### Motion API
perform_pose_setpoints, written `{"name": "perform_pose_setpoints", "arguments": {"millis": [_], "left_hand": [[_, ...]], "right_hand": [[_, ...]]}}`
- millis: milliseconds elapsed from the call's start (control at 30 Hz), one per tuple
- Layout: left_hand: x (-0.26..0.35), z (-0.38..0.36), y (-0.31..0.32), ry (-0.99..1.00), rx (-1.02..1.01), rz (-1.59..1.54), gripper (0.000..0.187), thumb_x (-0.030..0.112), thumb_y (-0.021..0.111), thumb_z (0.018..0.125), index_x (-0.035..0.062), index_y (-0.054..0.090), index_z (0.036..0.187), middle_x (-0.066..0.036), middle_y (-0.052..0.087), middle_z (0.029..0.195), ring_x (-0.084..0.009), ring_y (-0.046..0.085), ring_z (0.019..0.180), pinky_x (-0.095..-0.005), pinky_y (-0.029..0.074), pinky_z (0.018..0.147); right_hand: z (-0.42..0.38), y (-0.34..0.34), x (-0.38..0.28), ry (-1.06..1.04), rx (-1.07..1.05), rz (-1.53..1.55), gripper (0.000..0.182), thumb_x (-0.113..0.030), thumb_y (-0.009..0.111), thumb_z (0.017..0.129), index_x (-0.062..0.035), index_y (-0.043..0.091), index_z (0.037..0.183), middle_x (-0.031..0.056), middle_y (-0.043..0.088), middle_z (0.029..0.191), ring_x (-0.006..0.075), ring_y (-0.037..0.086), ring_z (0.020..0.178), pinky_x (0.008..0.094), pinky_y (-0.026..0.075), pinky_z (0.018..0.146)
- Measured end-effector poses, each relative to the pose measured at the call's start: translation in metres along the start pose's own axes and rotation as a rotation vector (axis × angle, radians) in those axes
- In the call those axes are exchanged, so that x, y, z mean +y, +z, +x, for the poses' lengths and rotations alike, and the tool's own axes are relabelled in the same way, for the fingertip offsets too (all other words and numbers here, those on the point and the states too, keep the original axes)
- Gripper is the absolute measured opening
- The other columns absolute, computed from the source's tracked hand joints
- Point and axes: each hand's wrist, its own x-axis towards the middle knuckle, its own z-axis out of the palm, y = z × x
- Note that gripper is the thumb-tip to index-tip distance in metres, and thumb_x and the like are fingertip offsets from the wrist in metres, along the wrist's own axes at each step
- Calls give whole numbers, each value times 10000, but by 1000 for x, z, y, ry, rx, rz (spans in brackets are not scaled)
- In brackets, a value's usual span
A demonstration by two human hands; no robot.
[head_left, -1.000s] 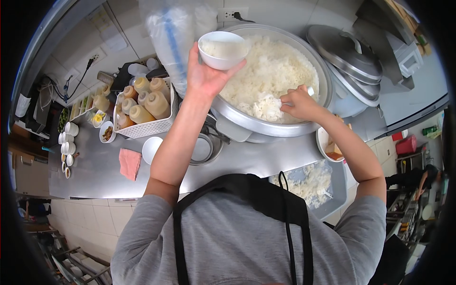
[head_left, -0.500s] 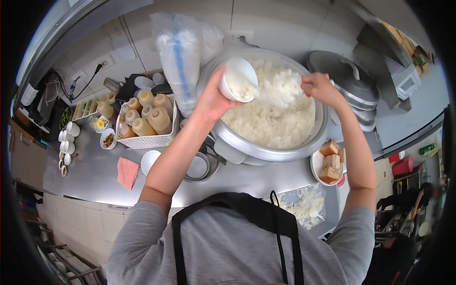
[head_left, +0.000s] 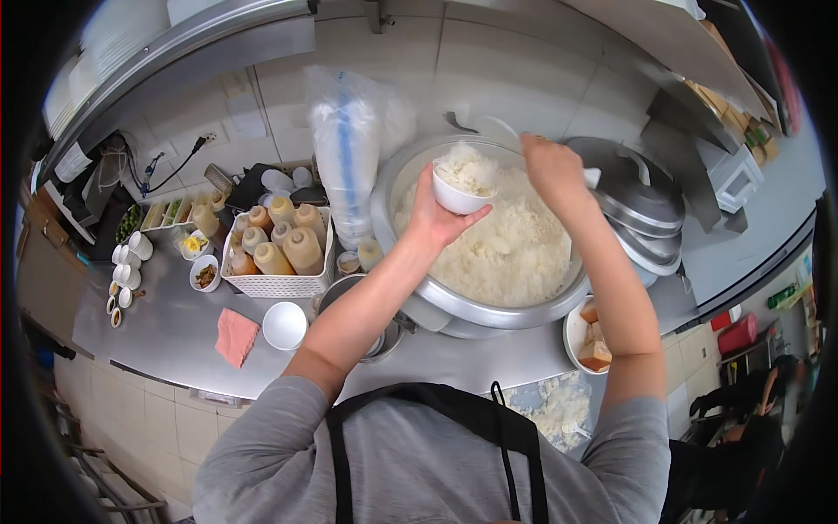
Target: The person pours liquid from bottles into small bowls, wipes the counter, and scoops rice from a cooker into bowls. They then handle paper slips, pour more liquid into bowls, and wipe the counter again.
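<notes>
The left hand (head_left: 442, 215) cups a white bowl (head_left: 463, 202) from beneath, fingers spread around its sides; the right hand (head_left: 556, 175) has its fingers curled tightly around a white paddle (head_left: 593, 178), whose blade is too blurred to tell whether rice clings to it. A mound of rice (head_left: 467, 168) rises above the bowl's rim. The bowl sits over the near-left part of the wide pot (head_left: 469, 320), where loose grains would drop back; holding it level and pressing lightly should suit the mound. Stacked lids (head_left: 633, 194) stand beside the pot.
</notes>
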Motion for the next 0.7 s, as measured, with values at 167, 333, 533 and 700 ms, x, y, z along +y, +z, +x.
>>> {"name": "perform_pose_setpoints", "arguments": {"millis": [167,333,533,700], "left_hand": [[9,-8,10,40,-9,-33,520,504,372,862,173,436,1259,-76,425,1311,-291,396,1205,-538,301,988],[9,-1,5,41,-96,-52,513,497,395,850,176,449,1246,-74,434,1303,-288,399,1202,-538,290,997],[17,-8,-13,-59,-172,50,546,514,408,860,172,409,1286,-83,405,1334,-305,369,1237,-567,295,992],[10,-17,-8,-79,-138,126,574,525,391,873,149,379,1307,-101,392,1342,-325,378,1233,-585,329,965]], "right_hand": [[-36,-8,-6,-4,112,275,369,23,468,744,-57,552,1094,129,611,980,334,606,804,402,495,693],[-53,5,-25,-148,75,274,524,63,502,683,-87,533,1184,124,593,1093,322,600,834,395,493,736],[-48,-43,-1,-168,-108,469,466,83,465,725,-69,562,1154,138,623,1017,320,591,835,383,483,763],[-45,-24,-20,-106,93,386,450,77,483,711,-82,585,1119,123,633,995,317,593,854,374,484,766]]}}
